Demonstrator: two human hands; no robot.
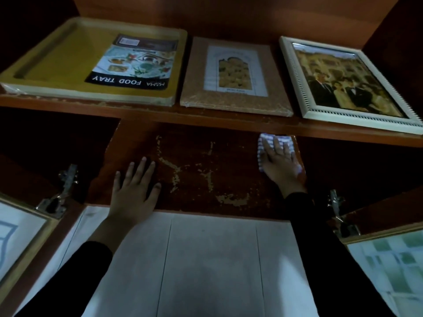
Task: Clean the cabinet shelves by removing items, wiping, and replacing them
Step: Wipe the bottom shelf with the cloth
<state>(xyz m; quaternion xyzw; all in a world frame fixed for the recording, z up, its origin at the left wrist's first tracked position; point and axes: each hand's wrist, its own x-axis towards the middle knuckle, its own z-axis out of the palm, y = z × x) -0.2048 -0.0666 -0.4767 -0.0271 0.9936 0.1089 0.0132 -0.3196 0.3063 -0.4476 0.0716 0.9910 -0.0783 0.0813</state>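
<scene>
Cloth [261, 149]: striped, pale, lying right of centre in the frame on the lower shelf [206, 161]. Most of it is covered by the right hand [278, 162]. Only the left margin and a strip past the fingertips show. Its far edge runs into the shadow under the front lip of the upper shelf [137, 110], so its full extent cannot be told.

Right hand: fingers straight and slightly fanned, palm down, pressing the cloth flat to the shelf; no curl or pinch. A black sleeve covers the wrist.

Left hand [134, 191]: centre-left, flat on the bare shelf, fingers spread, holding nothing. The heel of the palm sits at the near edge of the shelf.

Lower shelf: dark brown, veneer chipped in pale streaks between the two hands. The rear corners are too dark to make out.

Below the shelf, lower centre: white paper sheet [206, 259] with fold lines.

Upper shelf, left to right: yellow tray [57, 60] carrying a label that reads "FOOD TRAY" upside down; brown frame [196, 88], its print blurred; white picture frame [290, 72], tilted, its lower right corner cut off by the frame edge.

Metal hinges at left [61, 191] and right [336, 209]. Door panels in both lower corners are cut off.
</scene>
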